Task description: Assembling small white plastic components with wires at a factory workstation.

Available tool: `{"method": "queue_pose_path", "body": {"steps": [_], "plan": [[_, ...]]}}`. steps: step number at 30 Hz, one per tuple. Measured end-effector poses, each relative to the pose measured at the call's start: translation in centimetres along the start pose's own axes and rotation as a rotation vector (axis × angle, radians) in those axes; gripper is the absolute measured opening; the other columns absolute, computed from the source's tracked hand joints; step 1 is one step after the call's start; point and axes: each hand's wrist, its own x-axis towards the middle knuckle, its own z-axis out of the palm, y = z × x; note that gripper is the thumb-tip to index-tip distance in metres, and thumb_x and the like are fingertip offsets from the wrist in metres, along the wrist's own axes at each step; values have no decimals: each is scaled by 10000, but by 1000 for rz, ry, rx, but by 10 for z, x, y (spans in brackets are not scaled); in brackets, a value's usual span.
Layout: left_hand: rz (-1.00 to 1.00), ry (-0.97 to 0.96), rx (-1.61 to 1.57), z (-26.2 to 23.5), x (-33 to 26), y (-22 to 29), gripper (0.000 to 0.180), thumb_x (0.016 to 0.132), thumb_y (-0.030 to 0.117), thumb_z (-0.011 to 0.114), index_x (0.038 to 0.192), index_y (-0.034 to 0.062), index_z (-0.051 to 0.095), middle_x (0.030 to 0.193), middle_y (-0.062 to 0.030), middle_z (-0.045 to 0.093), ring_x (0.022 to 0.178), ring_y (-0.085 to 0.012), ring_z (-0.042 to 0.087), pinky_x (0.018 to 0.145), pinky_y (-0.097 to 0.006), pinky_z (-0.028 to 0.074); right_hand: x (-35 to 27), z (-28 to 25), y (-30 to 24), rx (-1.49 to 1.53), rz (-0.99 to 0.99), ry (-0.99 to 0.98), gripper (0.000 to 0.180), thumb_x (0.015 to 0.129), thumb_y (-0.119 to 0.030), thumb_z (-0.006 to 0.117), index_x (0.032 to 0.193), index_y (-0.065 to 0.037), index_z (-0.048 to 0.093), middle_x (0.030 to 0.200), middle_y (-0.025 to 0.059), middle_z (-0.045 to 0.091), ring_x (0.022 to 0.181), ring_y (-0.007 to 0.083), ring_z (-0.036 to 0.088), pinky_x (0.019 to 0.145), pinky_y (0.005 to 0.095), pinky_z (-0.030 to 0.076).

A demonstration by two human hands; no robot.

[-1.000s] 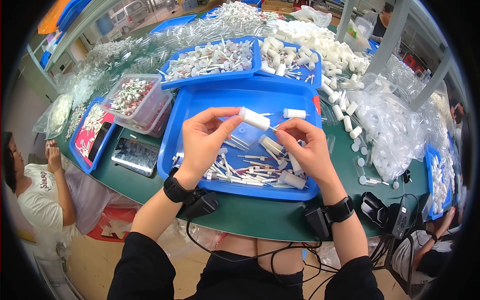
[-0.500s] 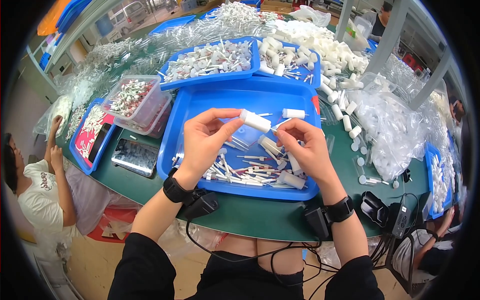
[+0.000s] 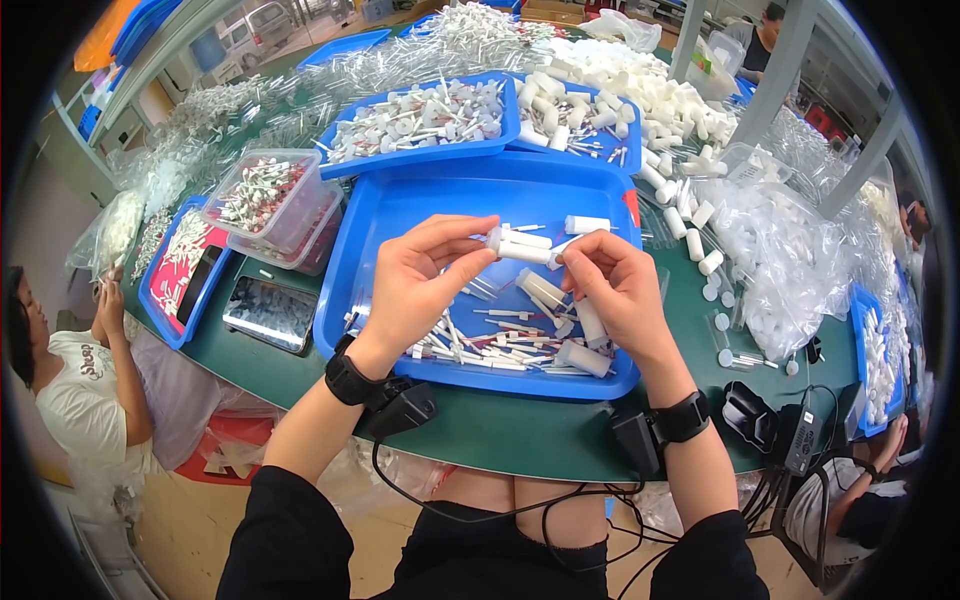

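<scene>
Over the large blue tray [image 3: 350, 230], a white plastic cylinder [image 3: 525, 252] with a translucent flanged end is held level. My left hand [image 3: 420, 285] pinches the flanged end between thumb and fingers. At the other end, my right hand [image 3: 615, 290] is closed, thumb and forefinger pressed on the tip; whether a small part sits between them is hidden. Beneath lie thin white sticks [image 3: 500, 352], some with red parts. Several similar cylinders rest in the tray, one [image 3: 587, 225] beyond my right fingertips and another [image 3: 583, 358] at the near right corner.
Behind, two blue trays hold capped white parts [image 3: 420, 120] and white cylinders [image 3: 560, 115]. Clear boxes [image 3: 265, 195] of small parts and a phone [image 3: 270, 313] lie left. A plastic bag [image 3: 790, 270], black device [image 3: 800, 440] and cables are right. Co-workers sit at both sides.
The cylinder has turned closer to level, and my right fingertips have moved slightly right and up at its end. At the left, a co-worker's raised hand has come down.
</scene>
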Motion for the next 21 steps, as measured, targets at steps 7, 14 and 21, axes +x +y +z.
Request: {"method": "queue_pose_path", "body": {"steps": [7,14,21], "plan": [[-35,-10,-20,0,-1,-1,310,756,-104,641,1061,-69,595,1066,-137,590,933,-204,621,828,-287,520,0,2,-3,-77,-38,0,108,848,-97,601,893,1,613,740,27,638,681,76,605,624,201,458],[-54,-58,5,1,-1,-1,297,755,-89,653,1039,-74,568,1073,-166,600,933,-201,622,828,-298,526,0,2,-2,-70,-12,-27,91,831,-85,617,870,-3,619,755,38,647,687,81,609,627,202,458],[-86,-83,42,4,-2,2,281,770,-62,656,1038,-60,571,1037,-158,615,923,-186,621,820,-292,520,0,2,0,-97,-22,-27,112,822,-108,623,868,-6,621,739,32,638,651,67,567,609,201,442]]}}
